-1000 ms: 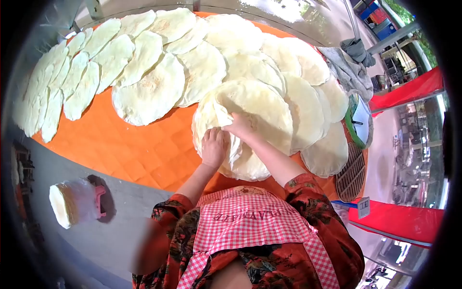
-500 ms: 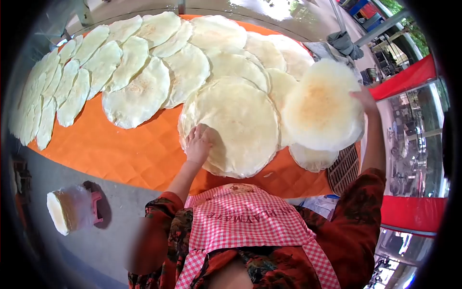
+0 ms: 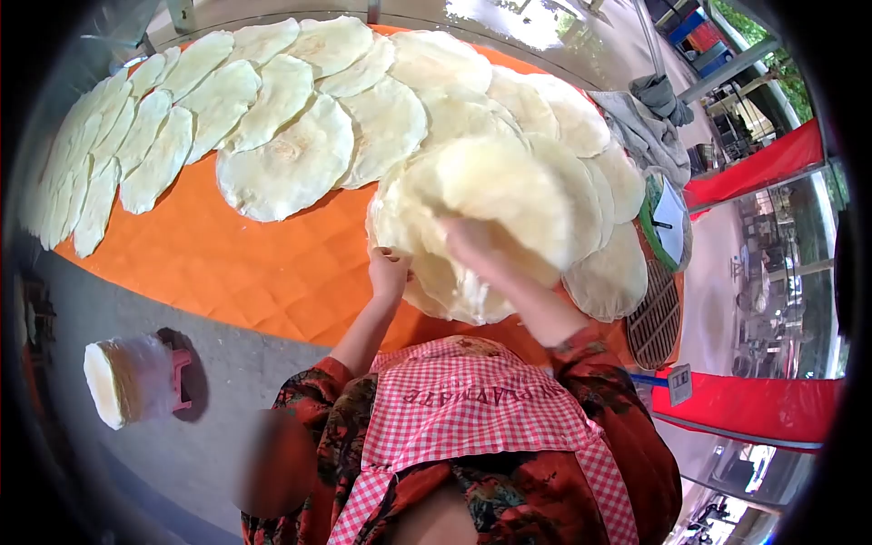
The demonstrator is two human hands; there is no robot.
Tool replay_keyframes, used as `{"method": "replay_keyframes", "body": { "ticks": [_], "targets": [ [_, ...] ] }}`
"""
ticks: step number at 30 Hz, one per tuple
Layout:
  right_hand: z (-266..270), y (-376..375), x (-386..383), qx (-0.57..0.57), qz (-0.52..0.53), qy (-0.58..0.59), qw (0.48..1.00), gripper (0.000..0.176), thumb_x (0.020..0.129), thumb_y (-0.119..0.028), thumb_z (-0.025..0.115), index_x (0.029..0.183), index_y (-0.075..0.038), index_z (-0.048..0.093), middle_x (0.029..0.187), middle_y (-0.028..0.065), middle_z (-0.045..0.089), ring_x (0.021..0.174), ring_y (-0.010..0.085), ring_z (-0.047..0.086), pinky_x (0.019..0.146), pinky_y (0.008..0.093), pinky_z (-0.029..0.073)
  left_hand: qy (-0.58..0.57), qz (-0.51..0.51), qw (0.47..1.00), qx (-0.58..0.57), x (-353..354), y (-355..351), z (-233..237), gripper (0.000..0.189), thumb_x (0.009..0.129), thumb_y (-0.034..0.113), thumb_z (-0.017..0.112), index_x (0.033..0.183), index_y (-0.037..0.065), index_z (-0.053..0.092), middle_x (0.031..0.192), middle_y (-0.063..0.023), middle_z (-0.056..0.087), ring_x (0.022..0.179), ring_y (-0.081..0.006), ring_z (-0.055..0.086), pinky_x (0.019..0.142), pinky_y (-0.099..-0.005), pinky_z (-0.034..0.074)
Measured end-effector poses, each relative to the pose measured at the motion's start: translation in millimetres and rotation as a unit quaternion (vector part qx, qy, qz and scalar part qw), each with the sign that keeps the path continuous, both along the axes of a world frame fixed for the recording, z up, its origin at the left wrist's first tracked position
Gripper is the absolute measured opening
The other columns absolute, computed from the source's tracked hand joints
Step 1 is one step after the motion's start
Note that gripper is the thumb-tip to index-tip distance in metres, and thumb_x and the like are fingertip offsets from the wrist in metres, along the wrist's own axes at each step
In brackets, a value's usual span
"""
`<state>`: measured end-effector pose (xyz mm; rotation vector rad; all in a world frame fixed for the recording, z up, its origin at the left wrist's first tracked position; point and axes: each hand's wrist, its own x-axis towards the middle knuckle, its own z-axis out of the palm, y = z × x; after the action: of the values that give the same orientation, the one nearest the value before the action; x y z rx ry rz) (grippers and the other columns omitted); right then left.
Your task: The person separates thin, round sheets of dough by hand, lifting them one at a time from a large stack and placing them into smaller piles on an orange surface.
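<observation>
Thin round flatbreads lie overlapped over the orange tablecloth. In front of me is a stack of flatbreads, and my left hand is at its left edge, its fingers pinched on the rim. My right hand reaches across the stack, blurred by motion, with its fingers closed at a loose flatbread. That sheet is smeared too and spreads over the stack, its near part folded around my hand.
A wrapped pile of flatbreads rests on a pink stool at the lower left. To the right are a brown slatted tray, a green-rimmed item with a white sheet and a grey cloth.
My right hand has swung from the far right to the middle, bringing the loose flatbread over the stack. My left hand went from lying on the stack to pinching its edge.
</observation>
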<state>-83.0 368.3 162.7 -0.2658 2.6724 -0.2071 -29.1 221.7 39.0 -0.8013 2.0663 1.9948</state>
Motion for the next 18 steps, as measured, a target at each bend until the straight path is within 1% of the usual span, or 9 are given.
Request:
{"method": "replay_keyframes", "body": {
  "ticks": [1, 2, 6, 9, 12, 14, 16, 17, 18],
  "targets": [
    [-58, -1, -2, -0.027, -0.008, -0.021, 0.999, 0.043, 0.086, -0.007, 0.041, 0.126, -0.015, 0.055, 0.096, 0.0191, 0.066, 0.083, 0.0311, 0.066, 0.072, 0.0441, 0.051, -0.008, 0.004, 1.0, 0.024, -2, -2, 1, 0.031, 0.078, 0.007, 0.067, 0.102, -0.004, 0.051, 0.077, -0.0116, 0.061, 0.056, -0.0182, 0.06, 0.049, -0.03, 0.049],
    [-44, -15, 9, -0.082, 0.023, 0.06, 0.995, 0.037, 0.083, -0.004, 0.044, 0.115, -0.009, 0.06, 0.092, 0.0202, 0.066, 0.082, 0.0332, 0.065, 0.071, 0.0441, 0.05, -0.002, -0.011, 0.999, 0.043, -4, -5, -2, 0.025, 0.079, 0.006, 0.066, 0.098, -0.004, 0.053, 0.075, -0.0109, 0.06, 0.055, -0.0177, 0.059, 0.048, -0.0295, 0.048],
    [-51, -20, 2, -0.031, 0.057, 0.079, 0.995, 0.025, 0.08, -0.003, 0.047, 0.102, -0.003, 0.058, 0.087, 0.0221, 0.064, 0.079, 0.0356, 0.064, 0.07, 0.0449, 0.049, 0.03, -0.036, 0.993, 0.106, -5, -5, -15, 0.008, 0.08, 0.003, 0.061, 0.084, -0.003, 0.057, 0.068, -0.0075, 0.058, 0.053, -0.0151, 0.056, 0.048, -0.0278, 0.046],
    [-52, -23, 9, -0.049, 0.077, 0.106, 0.99, 0.027, 0.084, -0.01, 0.05, 0.109, 0.0, 0.056, 0.088, 0.0198, 0.066, 0.077, 0.0345, 0.065, 0.069, 0.0429, 0.051, 0.066, -0.038, 0.991, 0.108, -8, 3, -20, 0.006, 0.082, 0.002, 0.06, 0.084, -0.003, 0.059, 0.072, -0.0056, 0.059, 0.062, -0.0138, 0.057, 0.057, -0.0272, 0.048],
    [-70, -32, -6, -0.145, -0.086, -0.032, 0.985, 0.036, 0.084, -0.02, 0.059, 0.112, 0.003, 0.054, 0.09, 0.0175, 0.067, 0.077, 0.0321, 0.067, 0.071, 0.039, 0.052, 0.072, -0.036, 0.974, 0.21, -7, 9, -14, 0.006, 0.085, 0.003, 0.061, 0.087, -0.003, 0.061, 0.082, -0.0054, 0.062, 0.076, -0.0135, 0.059, 0.07, -0.0271, 0.05],
    [-63, -33, -9, -0.14, -0.119, -0.049, 0.982, 0.045, 0.08, -0.027, 0.064, 0.112, 0.003, 0.055, 0.093, 0.0178, 0.067, 0.086, 0.0281, 0.067, 0.079, 0.0371, 0.052, 0.073, -0.051, 0.949, 0.302, 2, 15, -12, 0.008, 0.088, 0.003, 0.06, 0.092, -0.002, 0.064, 0.096, -0.0069, 0.063, 0.09, -0.0147, 0.06, 0.082, -0.027, 0.05],
    [-75, -22, -14, -0.208, -0.177, -0.091, 0.958, 0.048, 0.074, -0.026, 0.069, 0.111, 0.001, 0.059, 0.098, 0.0196, 0.067, 0.093, 0.0275, 0.065, 0.086, 0.0382, 0.05, 0.094, -0.091, 0.95, 0.284, 14, 15, -12, 0.012, 0.087, 0.002, 0.06, 0.098, -0.003, 0.063, 0.099, -0.0074, 0.064, 0.091, -0.015, 0.059, 0.081, -0.0265, 0.049],
    [-98, -6, -22, -0.163, -0.148, -0.029, 0.975, 0.045, 0.072, -0.024, 0.07, 0.108, 0.0, 0.062, 0.096, 0.0194, 0.067, 0.091, 0.0284, 0.066, 0.085, 0.039, 0.05, 0.106, -0.112, 0.949, 0.275, 17, 14, -12, 0.014, 0.087, 0.002, 0.06, 0.101, -0.003, 0.062, 0.1, -0.0076, 0.064, 0.092, -0.0152, 0.059, 0.081, -0.0263, 0.049],
    [-112, 13, -30, -0.117, -0.118, 0.033, 0.986, 0.042, 0.07, -0.023, 0.071, 0.104, -0.001, 0.064, 0.094, 0.0191, 0.067, 0.09, 0.0294, 0.066, 0.084, 0.0398, 0.05, 0.144, -0.072, 0.974, 0.158, 19, 10, -15, 0.016, 0.086, 0.003, 0.061, 0.101, -0.003, 0.061, 0.096, -0.0078, 0.063, 0.09, -0.015, 0.059, 0.079, -0.0265, 0.049]
  ]
}}
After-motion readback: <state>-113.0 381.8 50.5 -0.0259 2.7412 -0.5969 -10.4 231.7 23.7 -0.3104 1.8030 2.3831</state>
